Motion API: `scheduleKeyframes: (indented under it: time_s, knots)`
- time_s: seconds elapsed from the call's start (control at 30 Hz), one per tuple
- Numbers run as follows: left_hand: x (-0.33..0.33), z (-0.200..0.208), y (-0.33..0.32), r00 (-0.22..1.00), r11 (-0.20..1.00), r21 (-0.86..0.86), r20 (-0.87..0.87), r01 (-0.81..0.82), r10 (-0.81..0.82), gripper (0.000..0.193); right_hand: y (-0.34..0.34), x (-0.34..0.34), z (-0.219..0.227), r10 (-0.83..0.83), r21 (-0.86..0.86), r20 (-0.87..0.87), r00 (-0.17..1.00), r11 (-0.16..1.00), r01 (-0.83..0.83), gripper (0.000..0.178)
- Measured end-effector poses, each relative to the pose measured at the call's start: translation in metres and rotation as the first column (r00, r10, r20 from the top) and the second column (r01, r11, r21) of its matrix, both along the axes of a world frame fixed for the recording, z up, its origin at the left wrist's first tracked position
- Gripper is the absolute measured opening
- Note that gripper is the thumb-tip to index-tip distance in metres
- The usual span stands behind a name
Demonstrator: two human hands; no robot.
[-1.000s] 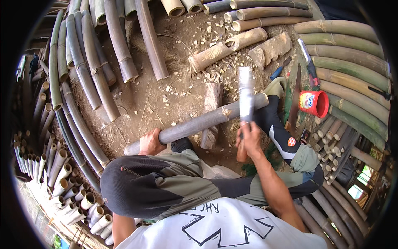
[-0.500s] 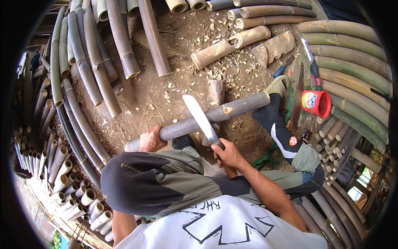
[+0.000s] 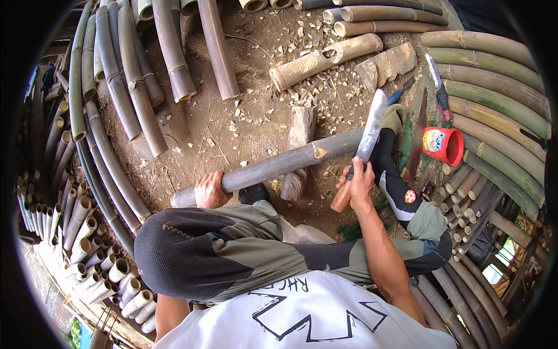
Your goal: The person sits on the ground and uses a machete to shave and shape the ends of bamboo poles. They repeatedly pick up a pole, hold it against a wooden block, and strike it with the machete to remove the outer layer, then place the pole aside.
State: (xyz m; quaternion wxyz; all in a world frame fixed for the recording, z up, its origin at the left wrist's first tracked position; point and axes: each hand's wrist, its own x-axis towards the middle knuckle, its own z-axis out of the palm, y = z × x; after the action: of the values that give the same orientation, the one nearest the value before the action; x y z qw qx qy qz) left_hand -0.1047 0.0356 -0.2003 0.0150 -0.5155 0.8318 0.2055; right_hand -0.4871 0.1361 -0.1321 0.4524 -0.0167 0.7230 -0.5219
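Observation:
A brown bamboo pole (image 3: 273, 164) slants across the ground before me, its right part higher in the view. My left hand (image 3: 211, 189) is closed on it near its left end. My right hand (image 3: 356, 185) grips the wooden handle of a machete (image 3: 372, 127). The blade points up and away, and in this view it crosses over the pole's right end, hiding it; I cannot tell whether they touch. A short wooden block (image 3: 301, 128) lies beneath the pole, showing on both sides. My right foot is beside the pole's right end.
A notched bamboo piece (image 3: 299, 71) and a split log (image 3: 390, 63) lie ahead among scattered chips. To the right are a red tub (image 3: 443, 146), a saw (image 3: 416, 136), another long blade (image 3: 433, 72) and green bamboo poles (image 3: 494, 90). Cut bamboo (image 3: 119, 270) is stacked at left.
My right hand has moved right and up, carrying the machete from the pole's middle to its right end. The blade now tilts right instead of left. My left hand stays on the pole.

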Motion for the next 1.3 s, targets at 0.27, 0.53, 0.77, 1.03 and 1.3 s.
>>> scheduleKeyframes:
  time_s: [0.27,0.53,0.77,1.03,1.3]
  knots:
    - [0.002,0.001,-0.002,0.998,1.0,-0.015,-0.055,0.015,-0.015,0.049,0.0,0.001,0.015,0.263,0.017,0.131,0.956,0.963,-0.268,0.022]
    - [0.007,-0.012,-0.004,0.999,0.999,-0.005,-0.034,0.034,-0.034,0.048,0.029,0.083,0.004,0.783,-0.018,0.128,0.608,0.615,-0.788,0.029]
    - [-0.011,0.074,0.011,0.994,0.731,0.678,0.112,-0.075,-0.002,0.052,-0.001,-0.036,0.037,0.439,0.286,-0.849,0.294,0.849,-0.444,0.023]
    - [-0.035,0.174,-0.021,0.977,0.654,0.726,-0.14,0.211,-0.159,0.054,-0.015,0.016,-0.003,0.698,0.481,-0.716,0.009,0.503,-0.718,0.026]
    - [-0.037,0.166,-0.024,0.978,0.639,0.748,-0.069,0.182,-0.197,0.054,-0.028,-0.011,-0.003,0.808,0.541,-0.563,0.172,0.518,-0.662,0.028]
